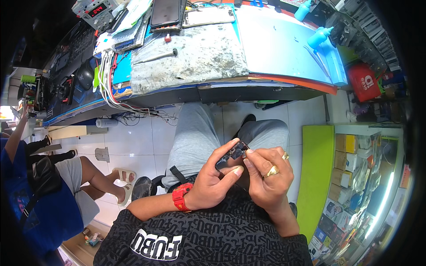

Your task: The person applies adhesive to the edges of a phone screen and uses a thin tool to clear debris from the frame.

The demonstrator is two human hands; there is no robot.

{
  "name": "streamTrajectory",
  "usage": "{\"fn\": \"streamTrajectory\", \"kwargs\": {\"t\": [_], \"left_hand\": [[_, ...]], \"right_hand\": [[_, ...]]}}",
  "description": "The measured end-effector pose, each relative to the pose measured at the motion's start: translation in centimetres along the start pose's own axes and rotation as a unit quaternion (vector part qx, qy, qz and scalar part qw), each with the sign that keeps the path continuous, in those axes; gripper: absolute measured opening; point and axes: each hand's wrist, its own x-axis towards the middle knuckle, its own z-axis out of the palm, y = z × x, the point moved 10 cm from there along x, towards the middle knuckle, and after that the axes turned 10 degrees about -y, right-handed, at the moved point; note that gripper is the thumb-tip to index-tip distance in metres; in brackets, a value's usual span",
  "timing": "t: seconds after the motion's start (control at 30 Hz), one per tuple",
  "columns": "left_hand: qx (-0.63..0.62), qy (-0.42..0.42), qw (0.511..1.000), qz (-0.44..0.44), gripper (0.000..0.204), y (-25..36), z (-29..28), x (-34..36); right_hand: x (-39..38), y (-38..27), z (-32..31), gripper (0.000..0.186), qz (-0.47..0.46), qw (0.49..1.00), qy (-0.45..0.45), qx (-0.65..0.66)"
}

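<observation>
Both hands (pixel 242 175) pinch what seems a dark phone (pixel 231 156) between them.

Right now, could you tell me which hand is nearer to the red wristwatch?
Left. The red wristwatch sits on the left hand's own wrist; the right hand is farther off, across the small dark device both hold.

A small meter's red-lit screen (pixel 96 9) is glowing at my bench's far left; a dark phone screen (pixel 165 12) is lying beside it — boxed packages (pixel 348 170) are filling shelves at my right
</observation>
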Motion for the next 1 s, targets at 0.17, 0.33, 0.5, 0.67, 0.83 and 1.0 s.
{"fn": "streamTrajectory", "kwargs": {"t": [0.17, 0.33, 0.5, 0.67, 0.83, 1.0], "left_hand": [[0.016, -0.001, 1.0, 0.003, 0.066, -0.06, -0.07, -0.08], [0.027, -0.008, 1.0, 0.011, 0.066, 0.0, -0.09, -0.02], [0.04, -0.015, 0.999, 0.014, 0.066, 0.19, 0.04, 0.02], [0.034, -0.009, 0.999, 0.018, 0.066, 0.16, 0.09, 0.01], [0.04, -0.016, 0.999, 0.016, 0.066, -0.02, 0.08, -0.08], [0.034, -0.016, 0.999, 0.01, 0.066, -0.21, 0.07, -0.1]], "right_hand": [[0.14, -0.14, -0.12, 0.038, -0.017, 1.0, 0.005, -0.005], [0.08, 0.04, 0.07, 0.039, -0.007, 1.0, 0.001, 0.001], [0.16, -0.07, -0.11, 0.037, -0.02, 1.0, 0.004, -0.009], [-0.01, 0.36, 0.05, 0.038, 0.007, 1.0, 0.008, 0.007], [0.01, 0.02, -0.16, 0.039, -0.016, 1.0, 0.01, -0.005], [-0.02, 0.09, -0.2, 0.041, -0.019, 1.0, 0.01, 0.003]]}}
